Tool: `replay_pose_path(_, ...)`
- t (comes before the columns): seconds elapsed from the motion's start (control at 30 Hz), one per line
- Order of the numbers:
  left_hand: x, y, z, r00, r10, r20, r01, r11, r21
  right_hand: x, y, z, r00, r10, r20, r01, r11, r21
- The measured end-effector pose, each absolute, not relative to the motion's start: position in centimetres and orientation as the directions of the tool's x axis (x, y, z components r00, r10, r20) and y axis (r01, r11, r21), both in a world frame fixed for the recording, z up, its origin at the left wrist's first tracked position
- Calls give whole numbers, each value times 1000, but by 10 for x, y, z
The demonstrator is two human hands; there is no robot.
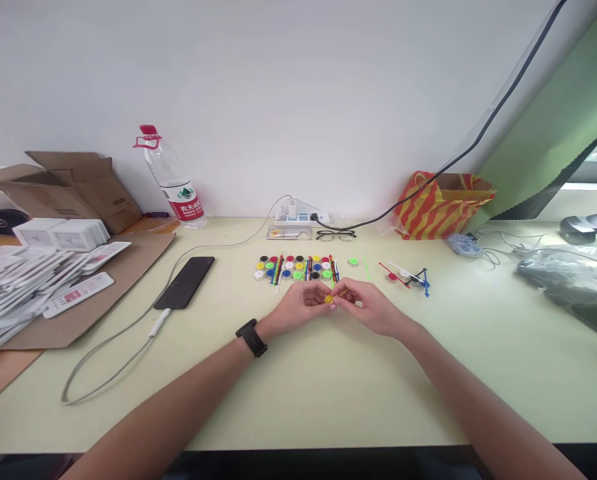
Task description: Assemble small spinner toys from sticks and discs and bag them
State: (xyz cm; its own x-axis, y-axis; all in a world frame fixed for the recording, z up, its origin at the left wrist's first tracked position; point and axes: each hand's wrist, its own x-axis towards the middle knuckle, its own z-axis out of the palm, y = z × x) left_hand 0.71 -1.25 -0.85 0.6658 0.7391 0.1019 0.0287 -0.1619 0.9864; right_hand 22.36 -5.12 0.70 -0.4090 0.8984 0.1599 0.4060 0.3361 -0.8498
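Observation:
Over the middle of the table, my left hand pinches a small round yellow disc. My right hand is closed on a thin yellow stick, its fingertips right against the disc. Whether the stick sits in the disc is hidden by the fingers. Just beyond the hands lie rows of coloured discs with bundles of coloured sticks between them. A green disc and a green stick lie apart. To the right are red, white, black and blue disc-and-stick pieces.
A black phone on a white cable lies left. Behind stand a water bottle, a power strip, glasses and a striped bag. White tags pile on cardboard at far left; plastic-wrapped items lie right.

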Motion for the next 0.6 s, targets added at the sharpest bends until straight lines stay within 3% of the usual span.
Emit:
replay_pose_path(0.33, 8, -14, -15, 626, 758, 181, 53, -272, 961, 224, -52, -1, -403, 905, 136, 427, 317, -847)
replay_pose_path(0.6, 8, -14, -10, 574, 812, 101, 89, -184, 979, 221, -49, 2, -405, 878, 257, 342, 406, -847)
